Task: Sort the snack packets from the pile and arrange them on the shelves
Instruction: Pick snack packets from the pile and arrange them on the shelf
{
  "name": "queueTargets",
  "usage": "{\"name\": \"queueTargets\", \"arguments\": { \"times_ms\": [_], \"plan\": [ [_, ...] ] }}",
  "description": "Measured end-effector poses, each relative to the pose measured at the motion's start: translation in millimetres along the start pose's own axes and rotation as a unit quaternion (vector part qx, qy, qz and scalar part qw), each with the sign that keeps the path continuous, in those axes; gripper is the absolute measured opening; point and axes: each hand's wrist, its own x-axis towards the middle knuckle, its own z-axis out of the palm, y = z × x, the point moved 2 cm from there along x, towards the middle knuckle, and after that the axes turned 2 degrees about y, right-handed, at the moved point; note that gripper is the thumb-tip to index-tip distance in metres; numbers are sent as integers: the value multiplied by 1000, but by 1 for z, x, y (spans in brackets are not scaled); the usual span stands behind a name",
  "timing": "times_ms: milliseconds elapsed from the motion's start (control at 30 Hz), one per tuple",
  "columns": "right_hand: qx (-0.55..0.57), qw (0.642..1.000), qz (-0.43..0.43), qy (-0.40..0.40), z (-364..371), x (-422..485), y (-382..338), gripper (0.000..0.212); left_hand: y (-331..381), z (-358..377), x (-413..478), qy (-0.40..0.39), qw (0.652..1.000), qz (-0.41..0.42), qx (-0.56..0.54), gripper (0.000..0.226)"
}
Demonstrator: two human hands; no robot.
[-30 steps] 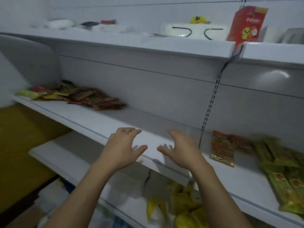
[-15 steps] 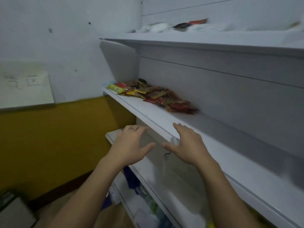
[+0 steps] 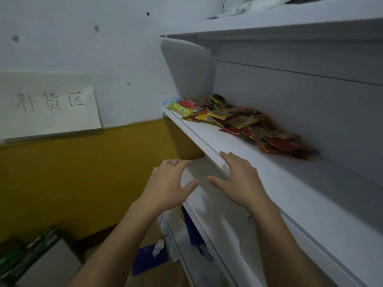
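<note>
Showing a white shelving unit: the middle shelf (image 3: 279, 183) carries a loose pile of snack packets (image 3: 244, 125) in red, yellow and green, heaped at its far left end against the back panel. The upper shelf (image 3: 269, 27) bears pale items, cut off by the frame edge. The lower shelf (image 3: 219, 228) shows a glossy bare surface.

Both hands are raised palm down, well short of the pile and holding nothing. The right hand (image 3: 240, 183) has its fingers spread and slightly bent over the front edge of the middle shelf; whether they touch it cannot be told. The left hand (image 3: 167, 187), fingers likewise spread, hangs just beside it in front of the lower shelf. The thumbs point toward each other, apart.

To the left, a white wall (image 3: 103, 48) with a yellow lower band (image 3: 83, 172) bears a paper sign (image 3: 49, 108) with handwritten characters. On the floor lie a blue sheet (image 3: 149, 259) and a box (image 3: 47, 264) with dim green contents.
</note>
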Motion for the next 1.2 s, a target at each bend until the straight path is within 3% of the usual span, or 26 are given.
{"name": "queueTargets", "arguments": {
  "times_ms": [300,667,800,1000,1200],
  "plan": [
    [43,998,35,19,16,132,22,82,-21,15,149,-9,1000,25,5,63],
    [-9,994,89,63,20,234,32,73,-59,39,263,-15,997,69,-41,60],
    [-24,983,160,87,9,262,51,67,-67,50,312,-28,990,127,-60,58],
    [-97,949,298,40,-1,307,74,49,-68,59,381,-17,972,219,-87,56],
    [-136,889,410,153,-10,319,86,53,-55,72,421,11,980,193,-47,51]
  ]
}}
